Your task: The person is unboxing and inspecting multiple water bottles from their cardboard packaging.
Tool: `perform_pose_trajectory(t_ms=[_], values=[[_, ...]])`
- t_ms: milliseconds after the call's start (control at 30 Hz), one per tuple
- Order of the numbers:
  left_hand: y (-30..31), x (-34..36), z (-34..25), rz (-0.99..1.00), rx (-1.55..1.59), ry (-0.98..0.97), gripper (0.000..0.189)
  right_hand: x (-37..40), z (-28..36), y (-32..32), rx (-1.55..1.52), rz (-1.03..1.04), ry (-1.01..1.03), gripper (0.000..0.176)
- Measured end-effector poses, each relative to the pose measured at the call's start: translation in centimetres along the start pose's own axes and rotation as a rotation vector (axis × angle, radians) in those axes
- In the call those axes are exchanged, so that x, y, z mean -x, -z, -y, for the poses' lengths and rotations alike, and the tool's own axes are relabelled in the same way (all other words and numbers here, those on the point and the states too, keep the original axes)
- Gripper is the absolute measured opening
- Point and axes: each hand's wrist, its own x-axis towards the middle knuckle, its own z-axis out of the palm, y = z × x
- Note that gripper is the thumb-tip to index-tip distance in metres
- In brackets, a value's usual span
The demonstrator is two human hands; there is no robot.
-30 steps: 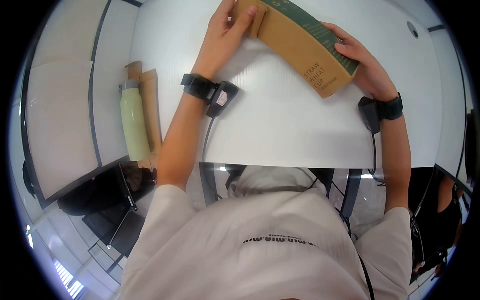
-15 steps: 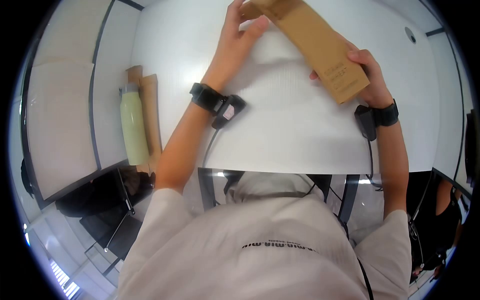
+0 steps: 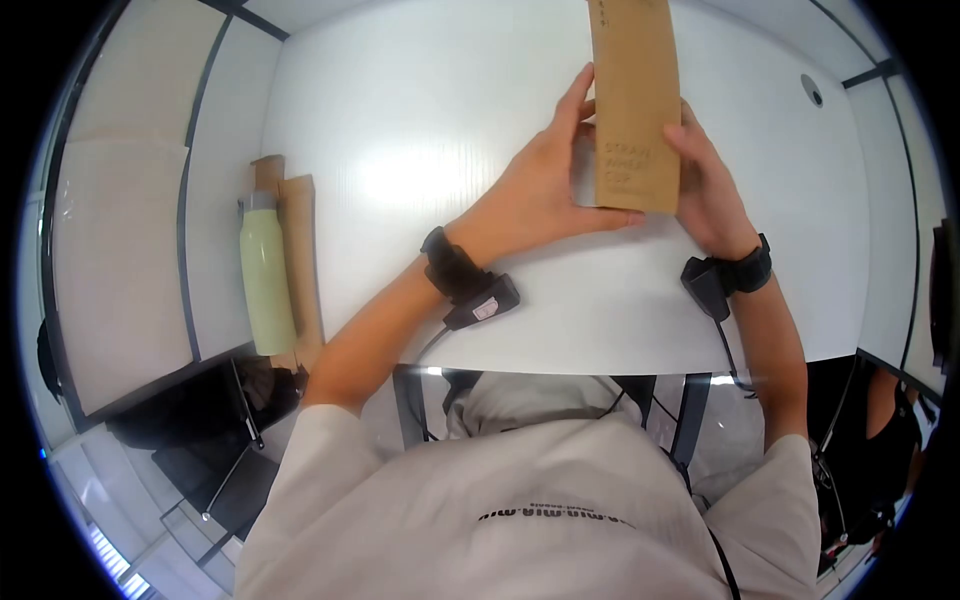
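Note:
A long brown cardboard box [image 3: 637, 110] is held up over the white desk, its printed end towards me and its far end cut off by the top of the view. The print near that end seems to read "straw wheat cup". My right hand [image 3: 708, 185] grips its right side, thumb on the front face and the other fingers hidden behind. Along the left edge lie the fingers of my left hand [image 3: 540, 180], some of them partly behind the box, while its thumb reaches under the near end. Each wrist wears a black strap with a cabled module.
At the left of the white desk [image 3: 400, 300], a pale green bottle [image 3: 265, 280] lies beside a long brown cardboard piece [image 3: 303, 250]. A round cable hole [image 3: 812, 91] is at the back right. Partitions flank both sides. Another person [image 3: 885, 430] is partly visible at the far right.
The box has turned from slanted to nearly upright in view. My left hand has moved from its far end down to its near end; my right hand keeps its grip on the right side.

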Motion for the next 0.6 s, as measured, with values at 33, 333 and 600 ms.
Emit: perform_pose_trajectory(t_ms=[33,333,600], values=[[0.1,-0.1,0.3,0.005,0.011,0.011,0.134,0.1,0.1,-0.1,0.108,0.027,0.006,0.077],[0.5,-0.3,0.5,-0.013,0.136,0.000,0.115,-0.3,0.1,0.4,0.135,0.059,-0.019,0.087],[1.2,-0.3,0.3,-0.005,0.127,0.097,0.096,-0.1,0.5,0.4,0.115,0.063,0.000,0.080]])
